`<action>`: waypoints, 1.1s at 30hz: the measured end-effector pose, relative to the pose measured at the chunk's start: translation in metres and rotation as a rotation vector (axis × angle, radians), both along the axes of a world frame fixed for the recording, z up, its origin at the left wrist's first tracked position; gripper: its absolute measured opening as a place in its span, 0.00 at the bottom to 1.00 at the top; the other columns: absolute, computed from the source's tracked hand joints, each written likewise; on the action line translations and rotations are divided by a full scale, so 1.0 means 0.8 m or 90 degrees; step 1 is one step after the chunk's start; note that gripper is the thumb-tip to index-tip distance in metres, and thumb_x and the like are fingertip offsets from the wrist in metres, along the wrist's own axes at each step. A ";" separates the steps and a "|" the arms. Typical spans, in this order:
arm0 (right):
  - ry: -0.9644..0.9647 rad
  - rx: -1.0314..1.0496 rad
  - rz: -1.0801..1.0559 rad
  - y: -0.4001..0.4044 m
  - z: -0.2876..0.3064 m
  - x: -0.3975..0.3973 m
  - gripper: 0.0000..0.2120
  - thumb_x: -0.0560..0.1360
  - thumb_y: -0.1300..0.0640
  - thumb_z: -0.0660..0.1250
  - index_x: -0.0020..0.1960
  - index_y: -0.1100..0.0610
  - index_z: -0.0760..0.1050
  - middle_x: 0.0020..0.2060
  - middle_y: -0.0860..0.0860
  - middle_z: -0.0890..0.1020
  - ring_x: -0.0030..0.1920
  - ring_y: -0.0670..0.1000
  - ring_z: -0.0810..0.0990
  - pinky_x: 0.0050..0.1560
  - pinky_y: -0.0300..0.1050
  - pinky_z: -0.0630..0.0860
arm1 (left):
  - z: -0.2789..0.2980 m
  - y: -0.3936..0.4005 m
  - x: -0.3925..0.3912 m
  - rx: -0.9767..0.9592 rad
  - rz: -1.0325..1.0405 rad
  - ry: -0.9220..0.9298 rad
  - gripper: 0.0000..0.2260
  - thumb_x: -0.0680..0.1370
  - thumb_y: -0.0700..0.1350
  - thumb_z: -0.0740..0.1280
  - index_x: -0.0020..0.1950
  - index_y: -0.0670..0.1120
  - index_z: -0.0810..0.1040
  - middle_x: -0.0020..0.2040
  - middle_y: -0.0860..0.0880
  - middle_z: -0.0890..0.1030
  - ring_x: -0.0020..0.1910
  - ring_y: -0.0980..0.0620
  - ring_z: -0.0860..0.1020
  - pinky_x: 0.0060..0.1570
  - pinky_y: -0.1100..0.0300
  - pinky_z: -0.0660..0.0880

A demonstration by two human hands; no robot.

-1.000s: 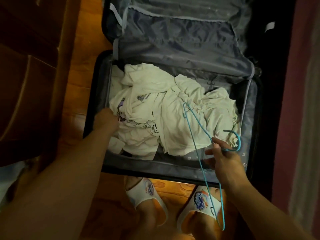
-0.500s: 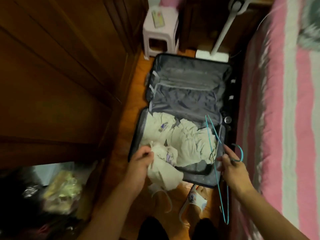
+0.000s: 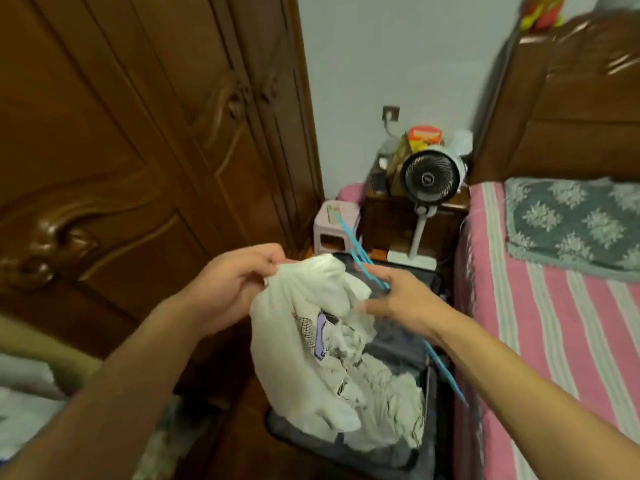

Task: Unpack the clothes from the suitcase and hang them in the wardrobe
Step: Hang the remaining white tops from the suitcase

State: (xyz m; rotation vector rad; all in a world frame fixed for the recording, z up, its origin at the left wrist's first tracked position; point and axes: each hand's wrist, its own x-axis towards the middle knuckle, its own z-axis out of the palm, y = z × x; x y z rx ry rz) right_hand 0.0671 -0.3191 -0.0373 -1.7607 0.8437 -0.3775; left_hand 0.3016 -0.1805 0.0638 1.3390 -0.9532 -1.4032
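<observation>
My left hand [image 3: 230,285] grips the top of a white printed shirt [image 3: 298,344], which hangs lifted above the open dark suitcase [image 3: 398,455] on the floor. More white clothes [image 3: 388,403] lie crumpled inside the suitcase. My right hand [image 3: 403,299] holds thin blue wire hangers [image 3: 349,237] just right of the shirt; the wires stick up past the fingers and down along my forearm. The brown carved wooden wardrobe [image 3: 138,150] stands at the left with its doors closed.
A bed with a pink striped sheet [image 3: 554,341] and a grey patterned pillow [image 3: 575,223] runs along the right. A standing fan [image 3: 431,178], a wooden nightstand [image 3: 391,220] and a small pink stool [image 3: 334,223] stand at the far wall.
My left hand has pulled the white shirt out of the suitcase and raised it. My right hand has come in beside it with the hangers. My head has tilted up from the floor.
</observation>
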 end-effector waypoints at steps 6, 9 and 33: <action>0.058 -0.080 0.122 -0.019 0.080 0.038 0.11 0.70 0.57 0.78 0.51 0.52 0.82 0.42 0.44 0.85 0.41 0.43 0.81 0.43 0.44 0.77 | 0.082 -0.004 0.008 -0.036 -0.137 -0.140 0.03 0.74 0.32 0.63 0.41 0.38 0.72 0.57 0.39 0.82 0.52 0.43 0.80 0.47 0.55 0.75; 0.045 -0.092 0.098 -0.035 0.117 0.022 0.07 0.71 0.59 0.78 0.41 0.53 0.80 0.30 0.41 0.80 0.31 0.39 0.76 0.36 0.37 0.72 | 0.088 0.004 0.036 -0.061 -0.088 -0.531 0.10 0.74 0.35 0.73 0.45 0.50 0.78 0.45 0.55 0.81 0.42 0.55 0.77 0.38 0.67 0.72; -0.197 0.045 -0.090 0.014 0.175 0.008 0.13 0.69 0.72 0.75 0.46 0.56 0.83 0.32 0.48 0.83 0.32 0.46 0.78 0.32 0.39 0.74 | 0.055 -0.028 -0.041 0.115 -0.051 -0.018 0.18 0.83 0.53 0.63 0.49 0.42 0.86 0.46 0.43 0.84 0.44 0.48 0.80 0.45 0.59 0.76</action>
